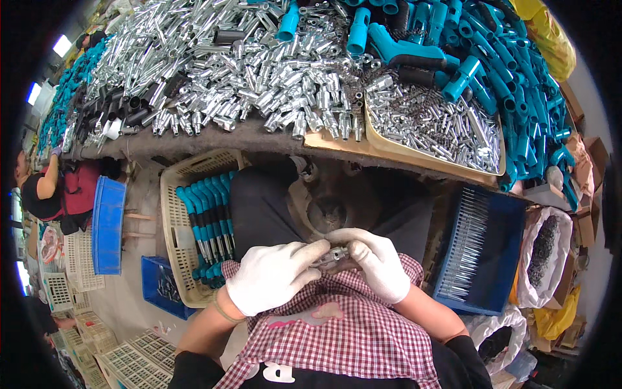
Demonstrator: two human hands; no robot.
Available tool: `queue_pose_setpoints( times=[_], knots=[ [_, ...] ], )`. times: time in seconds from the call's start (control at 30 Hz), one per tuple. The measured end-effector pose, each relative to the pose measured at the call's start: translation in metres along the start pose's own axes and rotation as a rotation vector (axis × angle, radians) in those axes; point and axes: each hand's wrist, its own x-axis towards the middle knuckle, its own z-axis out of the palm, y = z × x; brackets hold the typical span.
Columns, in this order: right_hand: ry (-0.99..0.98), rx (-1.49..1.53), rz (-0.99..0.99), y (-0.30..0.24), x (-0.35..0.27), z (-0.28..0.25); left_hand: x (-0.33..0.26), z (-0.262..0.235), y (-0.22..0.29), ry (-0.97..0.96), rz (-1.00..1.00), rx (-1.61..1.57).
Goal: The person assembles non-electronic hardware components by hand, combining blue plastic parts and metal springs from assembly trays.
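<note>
Silver metal fills my remote view's centre: I see a small fitting (333,258) pinched by fingers of the white-gloved left hand (272,275) and right hand (379,264), above the checked apron (366,340).

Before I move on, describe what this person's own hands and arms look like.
The left hand and right hand wear white cloth-looking gloves. A thin band circles the left wrist below the glove. Black sleeves end above the forearms, which are bare.
</note>
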Motion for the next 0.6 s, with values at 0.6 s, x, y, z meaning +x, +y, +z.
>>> queue_pose_setpoints(
  times=[0.6],
  knots=[
    [0.010, -0.425, -0.316, 0.011, 0.014, -0.022, 0.021, 0.001, -0.002, 0.064, -0.061, -0.298]
  ],
)
